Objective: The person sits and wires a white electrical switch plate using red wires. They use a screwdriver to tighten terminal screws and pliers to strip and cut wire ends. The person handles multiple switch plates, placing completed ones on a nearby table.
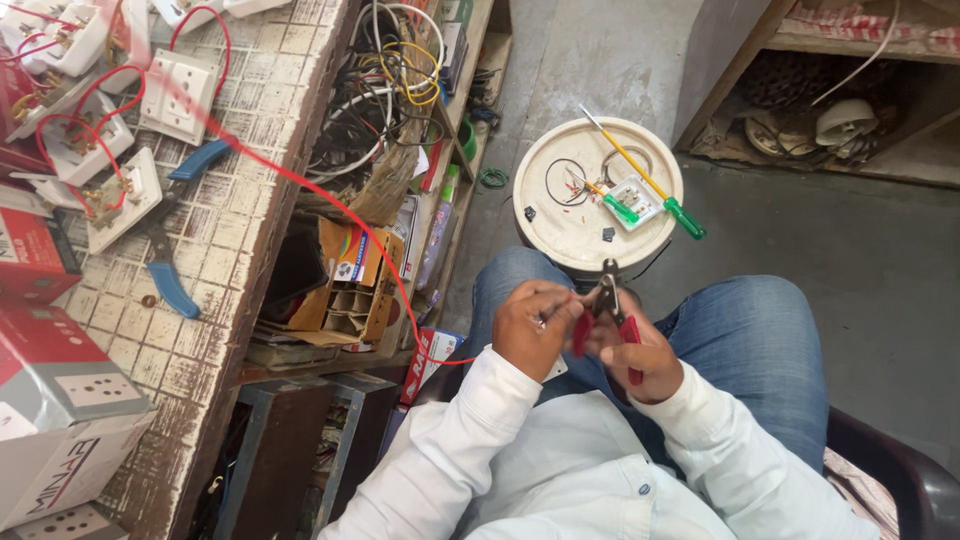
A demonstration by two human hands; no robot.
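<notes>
Over my lap, my right hand (645, 362) grips red-handled pliers (610, 310) whose dark jaws point up toward the bucket. My left hand (530, 325) pinches the end of a thin red wire (330, 200) close to the jaws. The wire runs up and left to the white switch plates (180, 95) on the workbench. A white socket plate (635, 198) lies on the white bucket lid (560, 230) just past my knees, with two green-handled screwdrivers (650, 185) across it.
A worn tiled workbench (230, 250) stands at left with blue-handled pliers (170, 285), red and grey boxes (50, 400) and wired switch plates. Shelves (400, 150) beside it hold tangled cables and cartons. A wooden shelf (830, 100) at top right holds parts. Grey floor lies to the right.
</notes>
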